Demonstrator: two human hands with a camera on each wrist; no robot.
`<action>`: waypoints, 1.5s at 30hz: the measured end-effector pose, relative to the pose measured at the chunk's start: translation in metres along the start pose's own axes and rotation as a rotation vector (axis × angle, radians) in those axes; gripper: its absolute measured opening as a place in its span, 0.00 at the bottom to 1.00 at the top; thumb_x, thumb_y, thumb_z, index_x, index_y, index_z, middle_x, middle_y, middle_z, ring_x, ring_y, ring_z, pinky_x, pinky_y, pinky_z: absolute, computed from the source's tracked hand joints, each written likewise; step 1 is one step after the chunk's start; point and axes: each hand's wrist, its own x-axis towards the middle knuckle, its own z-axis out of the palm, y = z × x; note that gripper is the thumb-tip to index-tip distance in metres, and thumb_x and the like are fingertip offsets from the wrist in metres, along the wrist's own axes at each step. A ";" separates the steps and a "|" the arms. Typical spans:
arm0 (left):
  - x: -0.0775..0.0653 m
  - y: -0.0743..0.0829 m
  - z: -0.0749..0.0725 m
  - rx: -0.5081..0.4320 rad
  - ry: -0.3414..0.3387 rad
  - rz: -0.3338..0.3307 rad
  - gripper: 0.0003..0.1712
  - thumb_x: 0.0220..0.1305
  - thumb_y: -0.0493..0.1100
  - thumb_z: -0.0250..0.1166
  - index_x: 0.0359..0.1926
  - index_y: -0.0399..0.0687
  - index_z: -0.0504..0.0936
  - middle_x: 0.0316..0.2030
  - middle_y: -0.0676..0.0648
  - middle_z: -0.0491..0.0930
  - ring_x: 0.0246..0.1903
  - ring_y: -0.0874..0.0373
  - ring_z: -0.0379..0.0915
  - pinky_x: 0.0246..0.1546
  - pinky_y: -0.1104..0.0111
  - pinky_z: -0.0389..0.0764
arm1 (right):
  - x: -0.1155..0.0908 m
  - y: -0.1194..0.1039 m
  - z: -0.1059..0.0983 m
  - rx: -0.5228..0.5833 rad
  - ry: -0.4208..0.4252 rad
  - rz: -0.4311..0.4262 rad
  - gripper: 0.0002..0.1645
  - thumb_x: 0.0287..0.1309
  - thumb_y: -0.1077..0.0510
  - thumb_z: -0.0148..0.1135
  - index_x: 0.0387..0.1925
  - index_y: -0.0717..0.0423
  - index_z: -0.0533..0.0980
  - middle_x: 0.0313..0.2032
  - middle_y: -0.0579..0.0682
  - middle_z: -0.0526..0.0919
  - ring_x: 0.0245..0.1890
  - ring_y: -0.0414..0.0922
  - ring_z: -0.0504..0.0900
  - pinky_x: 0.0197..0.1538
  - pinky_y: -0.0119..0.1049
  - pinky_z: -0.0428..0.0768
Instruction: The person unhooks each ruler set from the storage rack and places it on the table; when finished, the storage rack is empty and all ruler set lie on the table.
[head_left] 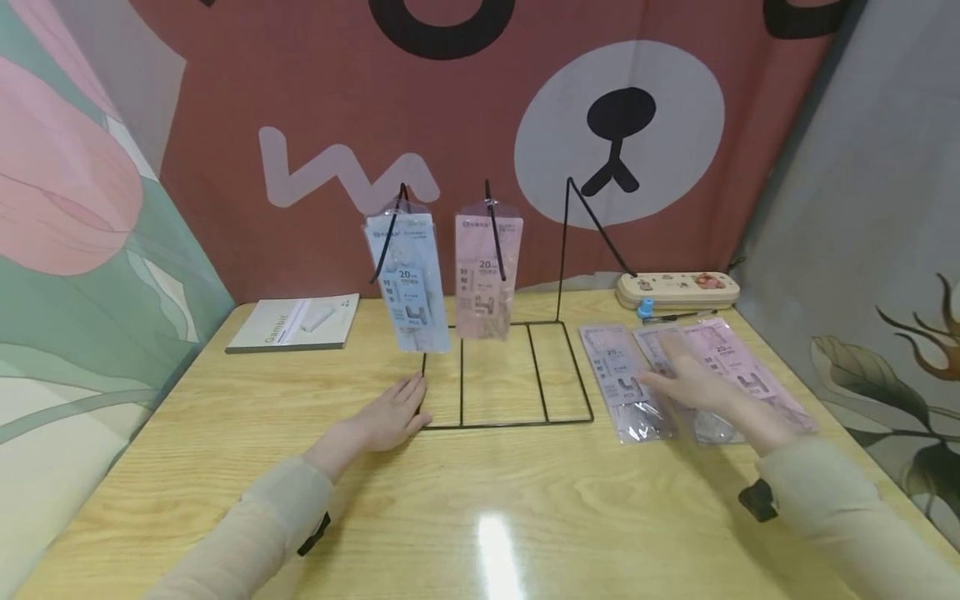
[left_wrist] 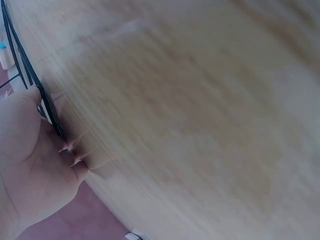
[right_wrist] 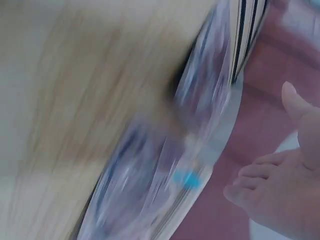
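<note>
On the table stands a black wire rack (head_left: 508, 425) with upright hooks. From the left hook hangs a blue flat packet (head_left: 408, 287), from the middle one a pink packet (head_left: 486, 283); the right hook (head_left: 596, 221) carries nothing. My left hand (head_left: 390, 414) rests at the rack's front left corner, fingers extended along its side wire and the thumb at the front wire (left_wrist: 50, 110). Over the packets at right, my right hand (head_left: 693, 379) is spread with nothing in it. Beneath it lie a purple packet (head_left: 611, 367), a partly covered packet (head_left: 654, 340) and a pink packet (head_left: 750, 375).
A white book (head_left: 296, 322) lies at the back left. Behind the packets sits a cream pencil case (head_left: 678, 289), with a small blue item (head_left: 645, 308) and a dark pen (head_left: 678, 317) in front. A printed curtain (head_left: 337, 100) hangs close behind the table.
</note>
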 end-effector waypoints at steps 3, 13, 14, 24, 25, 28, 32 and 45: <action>-0.001 0.000 -0.002 0.000 -0.001 0.001 0.36 0.75 0.49 0.42 0.69 0.25 0.47 0.71 0.29 0.43 0.71 0.35 0.40 0.72 0.48 0.47 | 0.004 -0.022 0.021 0.049 -0.094 -0.027 0.55 0.64 0.48 0.56 0.69 0.75 0.34 0.68 0.79 0.37 0.67 0.74 0.40 0.68 0.67 0.44; -0.002 0.001 -0.001 -0.011 -0.003 0.014 0.36 0.74 0.48 0.43 0.69 0.24 0.46 0.71 0.28 0.43 0.71 0.34 0.39 0.72 0.47 0.46 | 0.025 -0.066 0.072 -0.048 -0.259 -0.095 0.56 0.62 0.42 0.56 0.69 0.75 0.39 0.70 0.72 0.39 0.71 0.67 0.40 0.71 0.59 0.44; -0.001 0.001 0.000 -0.003 -0.005 0.013 0.36 0.74 0.48 0.42 0.69 0.25 0.46 0.71 0.28 0.43 0.71 0.35 0.39 0.72 0.47 0.46 | 0.026 -0.068 0.073 -0.061 -0.269 -0.087 0.56 0.61 0.41 0.56 0.69 0.74 0.39 0.71 0.71 0.38 0.71 0.66 0.39 0.72 0.58 0.44; -0.001 0.003 -0.003 -0.011 -0.009 0.003 0.35 0.75 0.48 0.42 0.69 0.25 0.47 0.71 0.29 0.44 0.71 0.35 0.40 0.72 0.48 0.47 | 0.032 -0.071 0.075 -0.054 -0.346 0.015 0.63 0.56 0.41 0.62 0.68 0.78 0.36 0.69 0.74 0.35 0.71 0.67 0.36 0.72 0.57 0.40; -0.002 0.003 -0.003 -0.013 -0.013 0.001 0.35 0.75 0.48 0.42 0.69 0.25 0.47 0.71 0.29 0.43 0.71 0.35 0.40 0.72 0.48 0.47 | 0.032 -0.071 0.076 -0.051 -0.352 0.025 0.64 0.56 0.41 0.62 0.68 0.78 0.36 0.69 0.75 0.34 0.71 0.67 0.36 0.72 0.57 0.40; -0.001 0.002 -0.002 -0.016 -0.009 0.008 0.35 0.75 0.48 0.42 0.69 0.25 0.47 0.71 0.28 0.44 0.71 0.34 0.40 0.72 0.47 0.47 | 0.033 -0.071 0.075 -0.053 -0.361 0.053 0.64 0.55 0.41 0.62 0.68 0.78 0.36 0.69 0.75 0.35 0.70 0.68 0.37 0.72 0.57 0.41; 0.002 0.001 -0.002 -0.023 0.012 0.026 0.36 0.74 0.48 0.43 0.69 0.25 0.46 0.71 0.28 0.44 0.70 0.34 0.41 0.71 0.47 0.48 | 0.036 -0.068 0.072 -0.088 -0.357 0.069 0.64 0.54 0.40 0.63 0.68 0.78 0.39 0.68 0.76 0.38 0.70 0.69 0.42 0.72 0.58 0.44; 0.005 -0.022 -0.022 -0.425 0.330 -0.157 0.30 0.70 0.44 0.53 0.63 0.26 0.60 0.62 0.27 0.64 0.63 0.33 0.60 0.64 0.44 0.63 | 0.036 -0.069 0.072 -0.131 -0.345 0.041 0.62 0.52 0.38 0.64 0.66 0.80 0.45 0.68 0.77 0.42 0.69 0.69 0.47 0.71 0.59 0.49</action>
